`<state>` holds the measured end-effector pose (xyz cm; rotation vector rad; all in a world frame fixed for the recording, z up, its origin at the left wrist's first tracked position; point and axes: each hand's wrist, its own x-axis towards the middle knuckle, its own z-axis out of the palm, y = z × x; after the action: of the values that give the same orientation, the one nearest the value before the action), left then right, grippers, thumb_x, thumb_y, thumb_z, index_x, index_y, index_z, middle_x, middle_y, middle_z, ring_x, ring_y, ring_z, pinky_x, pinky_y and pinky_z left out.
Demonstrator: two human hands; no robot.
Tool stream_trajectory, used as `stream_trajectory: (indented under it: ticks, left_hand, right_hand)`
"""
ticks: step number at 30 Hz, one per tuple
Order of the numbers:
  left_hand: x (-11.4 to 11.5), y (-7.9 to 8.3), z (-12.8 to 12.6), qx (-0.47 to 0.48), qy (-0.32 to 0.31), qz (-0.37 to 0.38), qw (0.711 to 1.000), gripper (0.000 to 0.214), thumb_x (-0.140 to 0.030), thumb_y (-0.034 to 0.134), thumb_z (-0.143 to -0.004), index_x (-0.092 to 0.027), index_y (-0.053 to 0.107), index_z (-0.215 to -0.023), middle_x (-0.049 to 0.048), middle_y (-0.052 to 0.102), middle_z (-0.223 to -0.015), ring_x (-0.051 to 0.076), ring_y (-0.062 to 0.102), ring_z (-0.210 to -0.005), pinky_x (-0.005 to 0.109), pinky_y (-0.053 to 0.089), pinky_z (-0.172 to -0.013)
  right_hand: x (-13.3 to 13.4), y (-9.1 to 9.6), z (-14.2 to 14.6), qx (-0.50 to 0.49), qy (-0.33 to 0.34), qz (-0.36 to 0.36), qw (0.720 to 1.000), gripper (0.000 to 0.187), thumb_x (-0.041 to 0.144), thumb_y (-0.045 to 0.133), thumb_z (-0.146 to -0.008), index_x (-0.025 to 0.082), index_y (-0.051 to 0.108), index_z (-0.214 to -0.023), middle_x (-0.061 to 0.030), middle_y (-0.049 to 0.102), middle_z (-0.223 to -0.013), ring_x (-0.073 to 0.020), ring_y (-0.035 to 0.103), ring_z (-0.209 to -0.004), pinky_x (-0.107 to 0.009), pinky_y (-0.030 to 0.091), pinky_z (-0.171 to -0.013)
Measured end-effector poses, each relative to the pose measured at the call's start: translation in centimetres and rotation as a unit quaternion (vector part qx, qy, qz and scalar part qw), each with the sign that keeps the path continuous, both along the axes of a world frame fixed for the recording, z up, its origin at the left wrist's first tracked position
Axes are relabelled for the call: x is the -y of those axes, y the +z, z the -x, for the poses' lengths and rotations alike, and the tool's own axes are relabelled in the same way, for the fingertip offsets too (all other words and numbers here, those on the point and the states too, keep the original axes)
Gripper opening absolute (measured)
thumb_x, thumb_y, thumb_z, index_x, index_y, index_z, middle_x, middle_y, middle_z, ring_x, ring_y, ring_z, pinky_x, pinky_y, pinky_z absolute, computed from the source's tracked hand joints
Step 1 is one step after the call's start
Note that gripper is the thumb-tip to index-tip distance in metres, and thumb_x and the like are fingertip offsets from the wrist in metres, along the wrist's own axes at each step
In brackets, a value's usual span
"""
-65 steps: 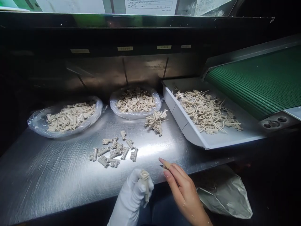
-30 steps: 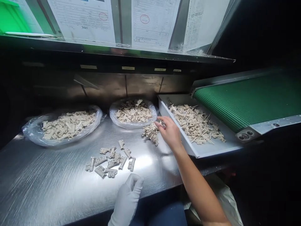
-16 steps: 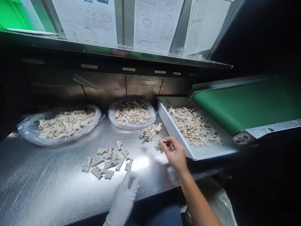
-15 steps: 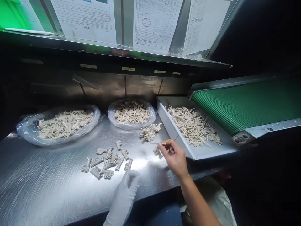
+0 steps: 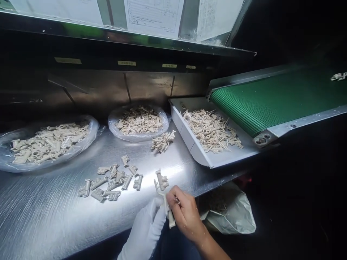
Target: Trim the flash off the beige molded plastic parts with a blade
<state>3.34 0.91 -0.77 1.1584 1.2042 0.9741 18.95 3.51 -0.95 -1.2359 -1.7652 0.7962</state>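
My right hand [image 5: 185, 213] pinches a beige moulded plastic part [image 5: 162, 182] by its thin runner, above the front edge of the steel table [image 5: 40, 213]. My left hand [image 5: 143, 231], in a white glove, sits right beside it, with its fingertips against the runner. I cannot tell whether the glove grips it. Several separate beige parts [image 5: 114, 182] lie in a loose group left of my hands. A small tangled cluster of parts with runners [image 5: 162, 141] lies further back.
Two clear plastic bags of beige parts [image 5: 89, 139] stand at the table's back. A white tray [image 5: 187, 139] of parts on runners sits at the right, below a green conveyor belt [image 5: 271, 94]. A grey bag [image 5: 233, 216] hangs below the table edge. Papers [image 5: 154, 18] hang above.
My right hand has come from beside the tray down to my gloved hand, now with the part on its runner between them. The view has shifted, so the table contents sit further left.
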Motion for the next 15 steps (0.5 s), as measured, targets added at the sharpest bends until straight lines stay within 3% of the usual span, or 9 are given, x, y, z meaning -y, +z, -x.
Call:
stream_trajectory:
  ticks: [5,11,13,15]
  left_hand:
    - [0.4,-0.6,-1.0,0.041,-0.001,0.019,0.999,0.032,-0.054,0.063,-0.093,-0.025,0.071,-0.081,0.0048,0.072,-0.081,0.026,0.064,-0.081,0.037,0.055,-0.079]
    - [0.2,-0.8,-0.9,0.089,-0.009,0.058,0.994,0.047,-0.059,0.054,-0.099,-0.022,0.062,-0.071,0.0005,0.060,-0.069,0.018,0.051,-0.062,0.030,0.045,-0.062]
    - [-0.3,-0.6,0.1,0.101,0.012,0.042,0.994,0.048,-0.057,0.051,-0.101,-0.021,0.061,-0.070,0.0020,0.062,-0.075,0.019,0.053,-0.069,0.031,0.047,-0.068]
    - [-0.9,-0.4,1.2,0.107,0.079,0.032,0.991,0.047,-0.057,0.051,-0.100,-0.022,0.058,-0.070,0.0014,0.061,-0.078,0.019,0.055,-0.074,0.031,0.047,-0.073]
  right_hand:
    - [0.8,-0.9,1.0,-0.026,0.004,0.018,0.999,0.041,0.042,0.037,-0.110,0.024,0.042,-0.073,0.0046,0.042,-0.063,-0.0128,0.043,-0.054,-0.026,0.033,-0.055]
    - [0.5,-1.3,0.7,-0.075,0.020,0.058,0.995,0.049,0.049,0.028,-0.112,0.024,0.039,-0.071,0.0051,0.039,-0.061,-0.0124,0.041,-0.053,-0.023,0.038,-0.051]
    - [0.1,-1.2,-0.3,-0.075,0.020,0.060,0.995,0.049,0.050,0.034,-0.111,0.023,0.045,-0.071,0.0047,0.042,-0.061,-0.0124,0.043,-0.054,-0.024,0.038,-0.052]
    - [-0.1,-0.9,-1.6,-0.066,0.011,0.053,0.996,0.044,0.047,0.048,-0.107,0.021,0.053,-0.072,0.0038,0.048,-0.063,-0.0123,0.045,-0.056,-0.024,0.036,-0.054]
